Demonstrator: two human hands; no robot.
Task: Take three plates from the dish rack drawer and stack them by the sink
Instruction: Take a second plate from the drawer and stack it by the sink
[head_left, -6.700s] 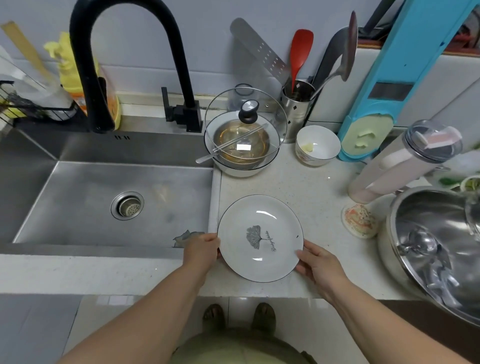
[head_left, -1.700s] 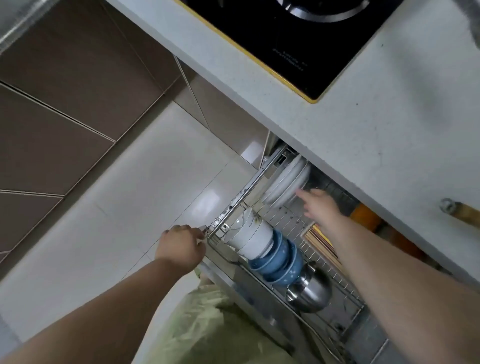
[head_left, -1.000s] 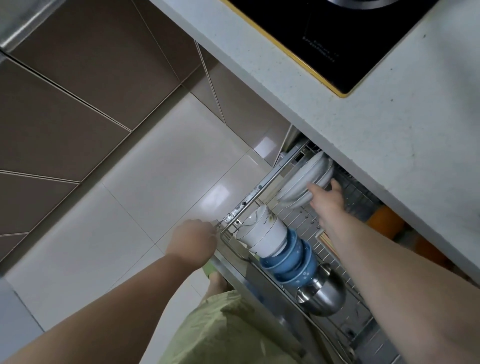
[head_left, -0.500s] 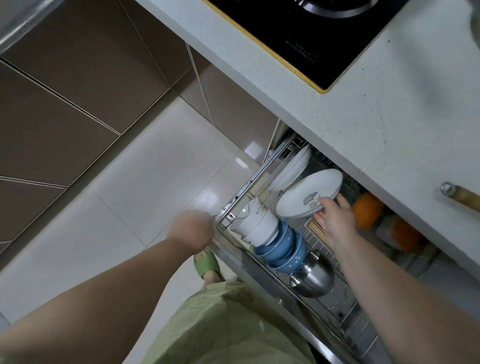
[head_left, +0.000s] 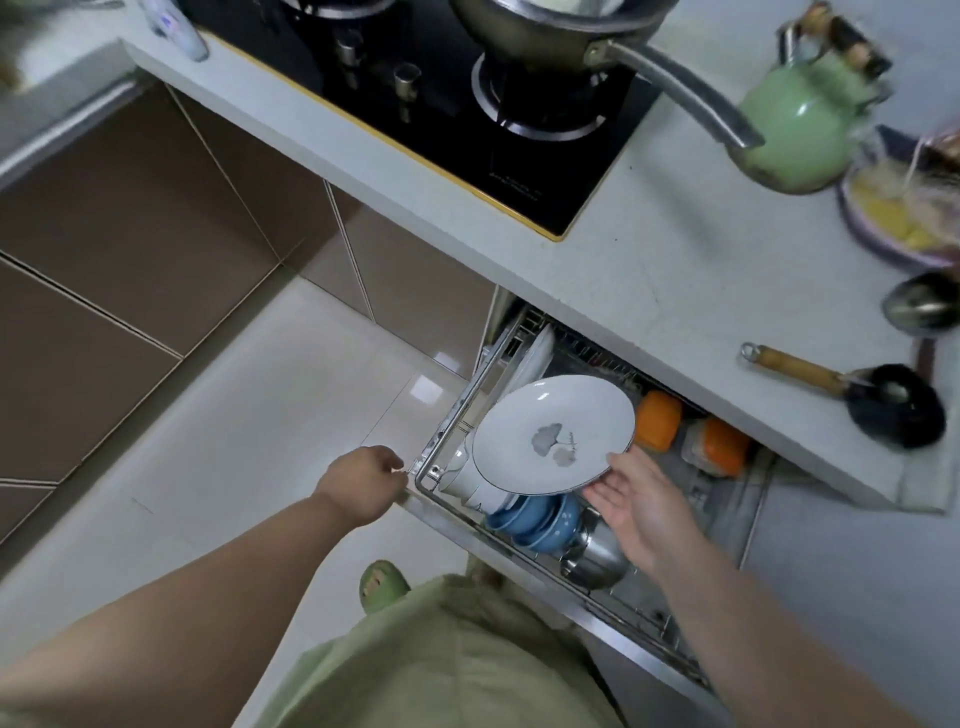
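A round white plate with a thin dark rim and a small grey leaf picture (head_left: 553, 441) is in the middle right of the frame, lifted just above the pulled-out wire dish rack drawer (head_left: 447, 431). The right hand (head_left: 636, 499) holds the plate by its lower right edge; the palm faces up and the fingers look fairly straight under the rim, though the thumb is hard to see, so I cannot be sure how tight that grip is. The left hand (head_left: 363, 486) is curled round the front left corner of the drawer, just left of the middle of the frame. More white plates standing on edge (head_left: 535, 358) wait at the back of the drawer, and a stack of blue bowls (head_left: 540, 517) and a shiny steel bowl (head_left: 597, 551) lie below the lifted plate. The step in hand seems to be taking one plate out of the drawer. Next the plate must be kept level, carried up past the edge of the pale speckled worktop (head_left: 649, 270), and taken to the sink, which is not in view here.
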